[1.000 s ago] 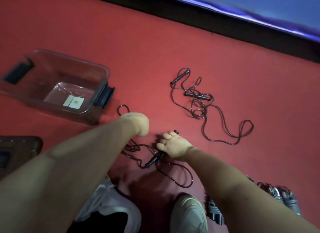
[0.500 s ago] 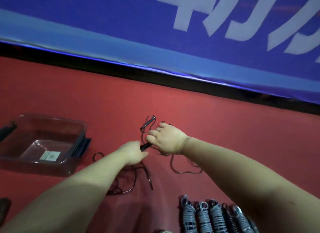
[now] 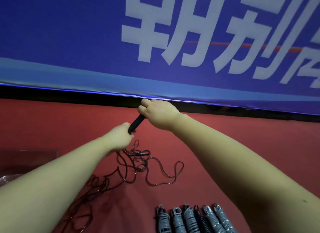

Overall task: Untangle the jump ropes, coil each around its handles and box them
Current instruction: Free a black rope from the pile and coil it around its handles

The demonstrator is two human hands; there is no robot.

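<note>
Gripping the rigid black cylindrical handle [image 3: 136,122] at opposite ends, right hand [image 3: 159,111] and left hand [image 3: 121,135] are holding it with curled fingers; the thin dark cord [image 3: 138,165] is hanging limp, probably light and snag-prone.

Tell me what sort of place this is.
Probably a gym or sports hall: a red floor, a big blue banner with white characters along the wall, and loose jump ropes near a row of coiled ones.

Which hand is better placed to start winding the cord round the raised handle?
Left, probably. The left hand holds the lower end of the black handle, where the cord trails down to the floor; the right hand grips its upper end, so it can steady it.
</note>
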